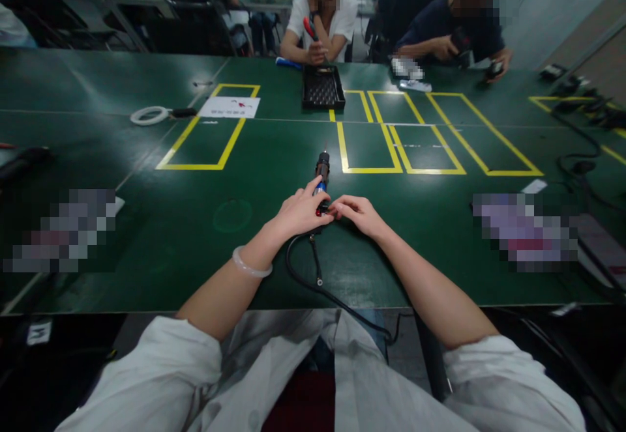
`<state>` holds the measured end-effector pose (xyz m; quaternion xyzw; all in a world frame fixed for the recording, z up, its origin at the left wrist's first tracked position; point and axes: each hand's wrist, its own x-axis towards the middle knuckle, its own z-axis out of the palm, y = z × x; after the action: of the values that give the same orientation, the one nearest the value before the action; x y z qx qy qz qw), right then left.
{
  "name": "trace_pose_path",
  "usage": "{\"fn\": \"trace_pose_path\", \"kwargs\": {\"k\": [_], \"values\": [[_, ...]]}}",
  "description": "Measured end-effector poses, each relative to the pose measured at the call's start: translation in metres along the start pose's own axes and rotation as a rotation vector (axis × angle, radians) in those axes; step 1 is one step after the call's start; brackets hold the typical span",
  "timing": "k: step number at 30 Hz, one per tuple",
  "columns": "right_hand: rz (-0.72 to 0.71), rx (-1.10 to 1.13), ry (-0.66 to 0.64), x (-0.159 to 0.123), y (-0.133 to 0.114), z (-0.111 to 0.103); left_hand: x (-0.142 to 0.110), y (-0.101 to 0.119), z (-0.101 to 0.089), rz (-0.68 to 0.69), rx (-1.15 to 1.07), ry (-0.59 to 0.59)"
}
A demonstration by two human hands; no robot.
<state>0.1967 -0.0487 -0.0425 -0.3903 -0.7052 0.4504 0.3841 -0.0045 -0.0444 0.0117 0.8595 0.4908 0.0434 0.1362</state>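
Observation:
A corded electric screwdriver (322,165) lies on the green table, its thin bit pointing away from me. My left hand (304,212) is wrapped over its body from the left, with the index finger stretched along the barrel. At the screwdriver's rear end, my right hand (355,212) has its thumb and fingers bent together, touching or nearly touching the tool. Whatever may be between those fingertips is too small to make out. A black cable (292,264) loops from the tool toward me, and a short black strap or lead (315,261) hangs beside it.
Yellow tape outlines (372,170) mark the green table (171,243). A black tray (323,93) stands farther back, with a white card (229,107) and a coiled white cable (147,115) to its left. Two people sit opposite, one holding a red-handled tool. Blurred flat items lie at both sides.

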Motion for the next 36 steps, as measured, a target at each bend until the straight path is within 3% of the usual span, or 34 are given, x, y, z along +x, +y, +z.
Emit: {"fn": "trace_pose_path", "kwargs": {"k": [9,16,21,31,36], "values": [[0.009,0.006,-0.007,0.002,0.008,0.001,-0.004,0.035,0.01,-0.14,0.234,0.044],[0.036,0.062,-0.012,0.002,0.007,-0.001,-0.014,0.006,0.004,-0.144,0.249,0.061],[0.048,0.072,-0.021,0.001,0.005,-0.003,-0.024,-0.045,-0.008,-0.203,0.221,0.059],[0.059,0.009,-0.04,0.001,0.005,-0.004,-0.044,-0.222,-0.055,-0.476,0.22,0.083],[0.056,-0.017,-0.039,0.0,0.004,-0.003,-0.055,-0.274,-0.075,-0.611,0.19,0.103]]}}
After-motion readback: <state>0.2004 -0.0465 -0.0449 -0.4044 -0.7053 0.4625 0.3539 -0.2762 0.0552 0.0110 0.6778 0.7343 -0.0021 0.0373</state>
